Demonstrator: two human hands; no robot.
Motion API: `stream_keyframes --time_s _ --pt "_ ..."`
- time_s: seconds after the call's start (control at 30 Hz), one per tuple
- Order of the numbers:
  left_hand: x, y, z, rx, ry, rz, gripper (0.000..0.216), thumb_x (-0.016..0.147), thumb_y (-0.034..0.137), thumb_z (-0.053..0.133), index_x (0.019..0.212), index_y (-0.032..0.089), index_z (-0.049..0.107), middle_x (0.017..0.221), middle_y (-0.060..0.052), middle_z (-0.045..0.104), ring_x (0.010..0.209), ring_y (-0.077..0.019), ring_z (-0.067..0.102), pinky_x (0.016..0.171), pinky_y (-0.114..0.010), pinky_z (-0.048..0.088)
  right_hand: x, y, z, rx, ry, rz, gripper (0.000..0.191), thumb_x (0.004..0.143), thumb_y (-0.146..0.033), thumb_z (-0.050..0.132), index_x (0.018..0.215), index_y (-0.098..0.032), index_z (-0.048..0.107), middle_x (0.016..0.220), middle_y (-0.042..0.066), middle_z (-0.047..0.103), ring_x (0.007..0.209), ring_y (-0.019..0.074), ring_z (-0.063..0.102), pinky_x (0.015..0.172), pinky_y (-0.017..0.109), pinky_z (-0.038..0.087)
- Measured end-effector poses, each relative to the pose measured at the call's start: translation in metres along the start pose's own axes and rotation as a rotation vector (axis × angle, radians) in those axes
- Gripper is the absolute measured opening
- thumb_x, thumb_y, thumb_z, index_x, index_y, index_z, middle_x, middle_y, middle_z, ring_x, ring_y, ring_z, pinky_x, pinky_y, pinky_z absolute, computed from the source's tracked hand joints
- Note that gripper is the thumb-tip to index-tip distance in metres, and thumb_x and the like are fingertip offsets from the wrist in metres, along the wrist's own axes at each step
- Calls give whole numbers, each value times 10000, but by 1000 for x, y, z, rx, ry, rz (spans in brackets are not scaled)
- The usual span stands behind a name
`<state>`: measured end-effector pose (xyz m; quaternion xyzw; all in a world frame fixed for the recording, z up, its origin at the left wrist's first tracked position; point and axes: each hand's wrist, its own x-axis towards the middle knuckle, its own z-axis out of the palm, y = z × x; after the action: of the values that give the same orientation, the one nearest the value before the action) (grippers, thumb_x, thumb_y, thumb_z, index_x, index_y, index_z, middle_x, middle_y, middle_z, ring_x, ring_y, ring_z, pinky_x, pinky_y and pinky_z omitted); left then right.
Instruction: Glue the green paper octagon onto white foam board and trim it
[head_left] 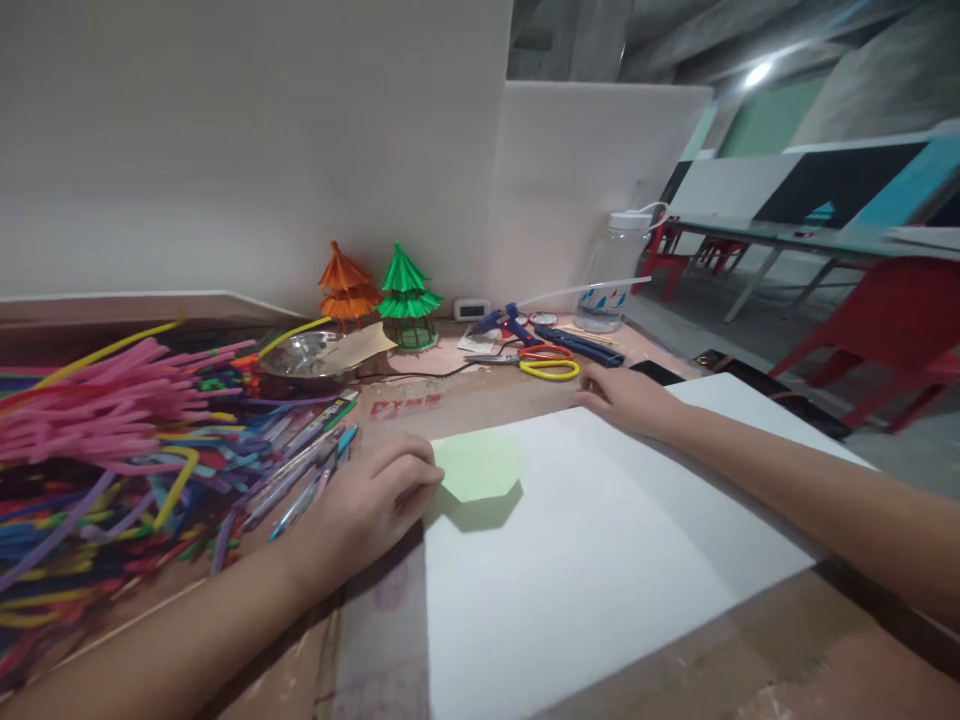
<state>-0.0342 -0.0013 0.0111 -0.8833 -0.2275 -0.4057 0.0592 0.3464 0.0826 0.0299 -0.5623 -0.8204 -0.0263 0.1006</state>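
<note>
A light green paper octagon (pixel 484 462) is pinched at its left edge between the fingers of my left hand (pixel 386 490). It is held a little above a large white sheet (pixel 570 580), and its shadow falls on the sheet. My right hand (pixel 619 398) reaches over the sheet's far edge, holding nothing that I can see. Its fingers are partly bent and the thumb sits apart. Just beyond those fingertips lie scissors (pixel 551 368) with red and yellow handles; I see no contact between them.
Pipe cleaners (pixel 97 410) in many colours and several pens (pixel 307 470) are at left. Behind stand a metal bowl (pixel 304 355), orange (pixel 346 285) and green (pixel 409 290) pagoda models, a blue glue gun (pixel 506 322), a dark utility knife (pixel 581 346) and a clear bottle (pixel 611 270).
</note>
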Motion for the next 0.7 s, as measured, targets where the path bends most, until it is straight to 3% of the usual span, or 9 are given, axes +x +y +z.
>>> stream_keyframes --time_s 0.07,0.17,0.2,0.27,0.4,0.5,0.7 --pt "1 4 -1 4 -8 21 121 946 57 583 964 176 581 922 -34 656 801 -112 645 726 -195 533 -5 -10 -4 6 101 -68 271 993 -398 533 1016 -140 613 833 113 677 763 252 615 666 327 384" --pt "3 6 -4 23 -12 48 125 941 56 599 970 176 579 935 -40 662 815 -121 647 732 -208 538 -21 -46 -16 73 333 -535 205 998 -358 584 1027 -159 620 867 89 677 793 215 604 714 314 421" --pt "4 6 -5 33 -8 47 127 939 56 604 968 177 578 936 -40 663 816 -122 650 733 -209 541 -26 -62 -19 93 350 -684 194 1004 -348 587 1056 -164 616 881 82 680 807 207 600 721 309 425" --pt "5 5 -8 49 3 41 130 937 54 606 961 178 575 926 -37 662 809 -119 656 730 -206 544 -36 -91 -25 79 374 -845 210 1012 -355 583 1081 -159 608 860 67 669 771 195 556 688 307 408" --pt "5 5 -9 46 2 37 129 933 54 615 962 173 579 926 -41 664 812 -123 657 724 -209 547 -43 -121 -31 -25 381 -902 151 1034 -185 492 1075 -135 629 802 50 639 731 193 490 681 326 393" --pt "0 4 -8 44 -40 46 122 939 62 615 984 172 586 957 -51 672 831 -131 651 735 -223 546 -44 -123 -32 -57 407 -963 250 1030 -93 402 1049 -104 651 780 62 639 726 196 504 692 343 405" --pt "-21 -2 -3 114 -179 68 132 989 119 560 1092 176 619 1053 -78 697 962 -173 664 834 -277 549 -47 -122 -23 -89 451 -1016 274 1021 -106 415 980 -83 684 745 64 640 661 190 514 676 366 412"
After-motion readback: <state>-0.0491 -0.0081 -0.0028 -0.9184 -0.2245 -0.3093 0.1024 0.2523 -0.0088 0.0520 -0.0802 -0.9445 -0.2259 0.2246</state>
